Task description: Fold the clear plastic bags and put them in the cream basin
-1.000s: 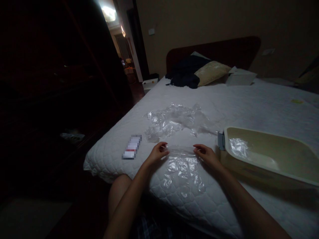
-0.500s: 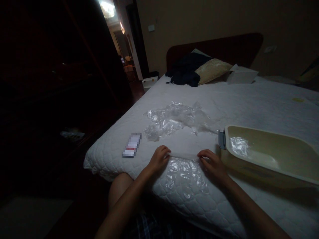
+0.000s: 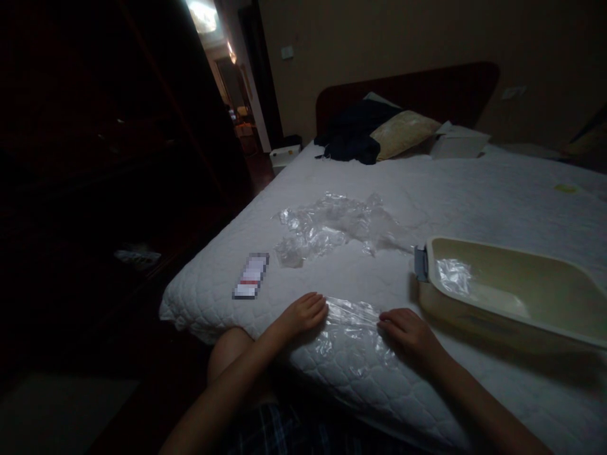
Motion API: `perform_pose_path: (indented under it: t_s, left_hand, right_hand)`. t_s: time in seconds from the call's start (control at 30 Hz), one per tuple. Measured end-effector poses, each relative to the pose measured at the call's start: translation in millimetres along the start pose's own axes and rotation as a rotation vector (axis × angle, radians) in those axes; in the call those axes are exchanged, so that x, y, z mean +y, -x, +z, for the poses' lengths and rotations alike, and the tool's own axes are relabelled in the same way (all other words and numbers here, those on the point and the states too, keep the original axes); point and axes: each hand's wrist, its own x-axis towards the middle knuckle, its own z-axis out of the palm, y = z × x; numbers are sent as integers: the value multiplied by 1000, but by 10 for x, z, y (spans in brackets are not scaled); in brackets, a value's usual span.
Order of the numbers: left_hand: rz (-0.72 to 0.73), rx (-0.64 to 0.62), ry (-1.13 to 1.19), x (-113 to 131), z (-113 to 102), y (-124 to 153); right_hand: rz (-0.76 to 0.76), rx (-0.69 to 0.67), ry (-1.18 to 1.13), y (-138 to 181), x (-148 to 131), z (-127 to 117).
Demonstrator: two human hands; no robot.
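A clear plastic bag (image 3: 353,322) lies on the near edge of the bed, shiny and creased, with a fold across its top. My left hand (image 3: 306,313) is closed at the bag's upper left corner, its fingers together on the fold. At the right end of that fold, my right hand (image 3: 403,325) pinches the plastic between thumb and fingers; the thumb is partly hidden. Farther back, crumpled clear plastic bags (image 3: 327,227) are spread on the white quilted bedding.
A cream plastic bin (image 3: 512,322) with a grey latch stands at the right, with clear plastic (image 3: 453,277) inside it. A phone (image 3: 251,276) lies left of my hands. Dark cloth (image 3: 355,136) and a beige pillow (image 3: 405,134) rest by the headboard (image 3: 412,88).
Both hands have come slightly toward me and down, bringing the bag's top edge over onto its lower part. My left fingers now lie flatter. The bin and phone have stayed put.
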Motion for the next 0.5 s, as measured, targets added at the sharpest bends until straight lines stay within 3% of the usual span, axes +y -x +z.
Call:
perform_pose_path:
  t_s: [0.17,0.3,0.4,0.5]
  left_hand:
    - [-29,-83,68,31,-23,49]
    - [-71,-125,115,53,-30,53]
    - [-86,-153,120,77,-14,40]
    - [-109,-146,131,103,11,31]
  right_hand:
    - [58,-74,-30,64,5,7]
    - [228,-96,-217,71,7,9]
    - [433,-8,-381,-57,-44,-31]
    - [691,178,-582,-345,-203,-23]
